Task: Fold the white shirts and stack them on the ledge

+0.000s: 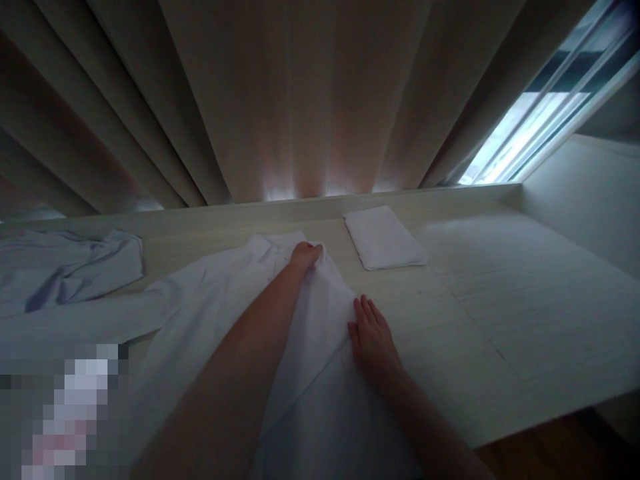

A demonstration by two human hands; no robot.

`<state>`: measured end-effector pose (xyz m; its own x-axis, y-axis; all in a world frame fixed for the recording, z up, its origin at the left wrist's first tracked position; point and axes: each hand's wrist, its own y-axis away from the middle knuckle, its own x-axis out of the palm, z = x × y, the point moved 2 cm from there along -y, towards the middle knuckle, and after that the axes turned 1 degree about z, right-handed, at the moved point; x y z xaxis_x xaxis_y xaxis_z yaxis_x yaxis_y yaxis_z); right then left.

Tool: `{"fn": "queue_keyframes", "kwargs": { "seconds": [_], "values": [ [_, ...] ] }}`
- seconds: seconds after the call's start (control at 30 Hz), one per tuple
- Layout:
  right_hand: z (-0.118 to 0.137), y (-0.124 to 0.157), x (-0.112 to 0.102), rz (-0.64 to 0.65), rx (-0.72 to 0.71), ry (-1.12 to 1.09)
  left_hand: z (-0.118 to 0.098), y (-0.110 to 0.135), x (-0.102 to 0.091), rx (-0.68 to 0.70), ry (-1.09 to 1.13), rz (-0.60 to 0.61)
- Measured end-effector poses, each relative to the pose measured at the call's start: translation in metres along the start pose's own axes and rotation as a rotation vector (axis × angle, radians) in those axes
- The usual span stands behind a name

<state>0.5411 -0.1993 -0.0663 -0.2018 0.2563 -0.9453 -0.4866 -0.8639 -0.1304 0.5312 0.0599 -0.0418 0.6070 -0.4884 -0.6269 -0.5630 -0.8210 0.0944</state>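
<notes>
A white long-sleeved shirt (220, 280) is spread over the pale surface, its collar toward the curtain and one sleeve stretched out to the left. My left hand (306, 255) reaches across it, fingers closed on the fabric beside the collar, near the shoulder. The shirt's right side is turned over in a slanting fold. At that fold's outer edge rests my right hand (373, 340), fingers stretched out and touching the cloth and the surface. My forearms hide part of the shirt's body.
A neatly folded white cloth (385, 237) lies beyond my right hand. Crumpled pale clothing (75, 267) is at the far left. Long curtains (310, 100) hang behind the pale wooden surface (500, 287), whose near edge shows at lower right. A blurred-out patch covers the lower left corner.
</notes>
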Motion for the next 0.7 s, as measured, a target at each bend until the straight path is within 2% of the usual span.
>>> {"fn": "queue_keyframes", "kwargs": {
  "seconds": [0.17,0.4,0.47,0.6,0.7],
  "values": [
    [-0.007,-0.002,0.000,0.055,-0.043,0.063,-0.010,-0.011,0.009,-0.104,-0.002,-0.017],
    [-0.009,0.003,-0.003,0.074,0.012,0.145,-0.013,-0.014,0.011,-0.091,0.111,0.010],
    [-0.009,0.004,-0.004,0.073,0.024,0.161,-0.012,-0.011,0.008,0.002,0.058,0.004],
    [-0.007,0.004,-0.010,0.056,0.022,0.182,-0.015,0.007,0.003,0.407,-0.253,-0.053],
    [0.000,-0.007,-0.019,0.037,-0.012,0.153,-0.014,0.031,-0.002,0.532,-0.451,-0.051]
  ]
}}
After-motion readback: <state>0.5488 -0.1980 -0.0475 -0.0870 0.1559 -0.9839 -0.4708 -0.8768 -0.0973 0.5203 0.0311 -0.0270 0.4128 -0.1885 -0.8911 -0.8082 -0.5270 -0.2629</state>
